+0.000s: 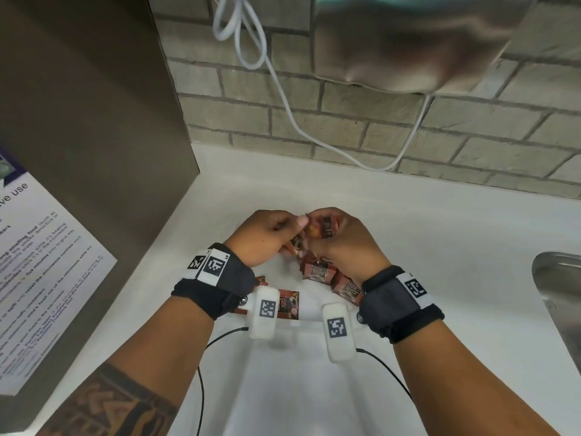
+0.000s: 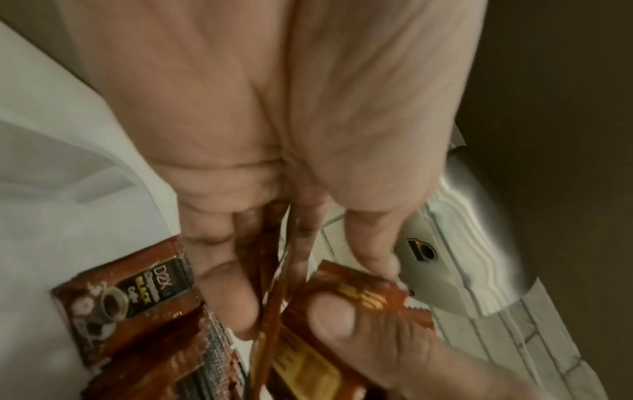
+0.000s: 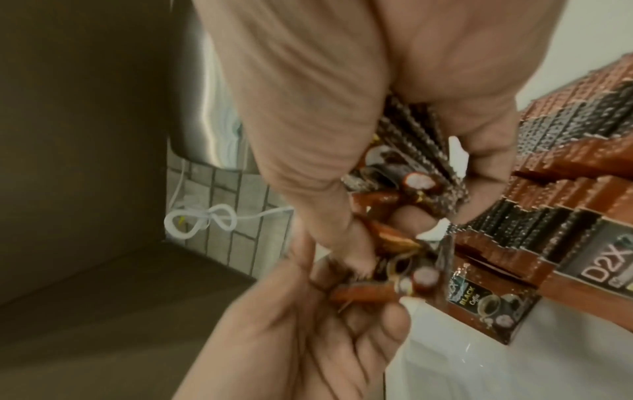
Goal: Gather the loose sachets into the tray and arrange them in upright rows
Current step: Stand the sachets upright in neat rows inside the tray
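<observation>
Both hands meet over the white counter and hold a bundle of brown D2X coffee sachets (image 1: 323, 229) between them. My left hand (image 1: 292, 236) pinches several sachets (image 2: 274, 270) edge-on between fingers and thumb. My right hand (image 1: 320, 231) grips another stack (image 3: 404, 162), its thumb (image 2: 332, 316) pressing on a sachet face. Below the hands, more sachets (image 1: 317, 272) lie and lean in the white tray (image 1: 292, 388). In the right wrist view, upright rows of sachets (image 3: 565, 176) stand beside the hand. One sachet (image 2: 126, 295) lies face up by the left fingers.
A steel sink (image 1: 559, 294) sits at the right edge. A brown panel (image 1: 94, 121) with a printed notice (image 1: 41, 262) walls off the left. A white cable (image 1: 283, 99) hangs on the brick wall under a metal unit (image 1: 408, 42).
</observation>
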`<state>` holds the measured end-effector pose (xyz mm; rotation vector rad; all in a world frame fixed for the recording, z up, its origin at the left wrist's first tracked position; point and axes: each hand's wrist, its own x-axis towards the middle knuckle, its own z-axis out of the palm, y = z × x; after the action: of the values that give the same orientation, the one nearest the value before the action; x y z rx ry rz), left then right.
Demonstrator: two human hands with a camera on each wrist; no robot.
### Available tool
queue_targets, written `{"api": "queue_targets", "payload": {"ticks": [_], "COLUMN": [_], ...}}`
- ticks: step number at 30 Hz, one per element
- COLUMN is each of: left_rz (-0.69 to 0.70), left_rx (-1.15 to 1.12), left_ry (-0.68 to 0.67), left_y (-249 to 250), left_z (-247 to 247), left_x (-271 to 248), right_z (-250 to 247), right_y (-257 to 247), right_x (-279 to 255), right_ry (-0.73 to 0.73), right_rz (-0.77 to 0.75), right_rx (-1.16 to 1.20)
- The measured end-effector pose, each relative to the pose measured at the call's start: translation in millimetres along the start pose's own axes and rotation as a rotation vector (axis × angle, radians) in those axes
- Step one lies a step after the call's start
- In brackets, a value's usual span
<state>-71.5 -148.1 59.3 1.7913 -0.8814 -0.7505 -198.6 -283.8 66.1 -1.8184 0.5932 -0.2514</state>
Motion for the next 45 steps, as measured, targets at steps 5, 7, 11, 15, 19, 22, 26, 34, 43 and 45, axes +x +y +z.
{"api": "queue_targets", "payload": {"ticks": [5, 7, 11, 15, 19, 22, 26, 34, 43, 45], "left_rz": [-0.034, -0.051, -0.030, 0.017, 0.109, 0.125, 0.060, 0.161, 0.456, 0.507], "left_rx": [-0.235, -0.299, -0.257, -0.235, -0.227, -0.219, -0.238, -0.171, 0.445, 0.507], "left_ry": [-0.028, -0.036, -0.008, -0.011, 0.020, 0.026, 0.016, 0.020, -0.195, -0.152], "left_y": [-1, -7, -9, 1, 5, -1, -1, 16, 16, 16], "left_z": [1, -5, -13, -11, -7, -14, -21, 5, 11, 9], "left_x": [-2, -2, -3, -4, -4, -3, -3, -5, -6, -5], "right_z": [4, 0, -12, -8, -4, -10, -15, 3, 6, 11], "right_y": [-9, -7, -7, -9, -6, 0, 0, -3, -12, -15], "right_x": [-8, -7, -5, -3, -6, -5, -6, -7, -2, -2], "right_ry": [-0.106, -0.084, 0.060, -0.131, -0.216, -0.174, -0.119, -0.354, -0.294, -0.264], "right_rz": [-0.035, -0.025, -0.045, 0.032, 0.035, 0.070, 0.150, 0.122, 0.235, 0.237], "right_rx": [0.073, 0.091, 0.014, 0.052, 0.169, 0.313, 0.445, 0.396, 0.539, 0.548]}}
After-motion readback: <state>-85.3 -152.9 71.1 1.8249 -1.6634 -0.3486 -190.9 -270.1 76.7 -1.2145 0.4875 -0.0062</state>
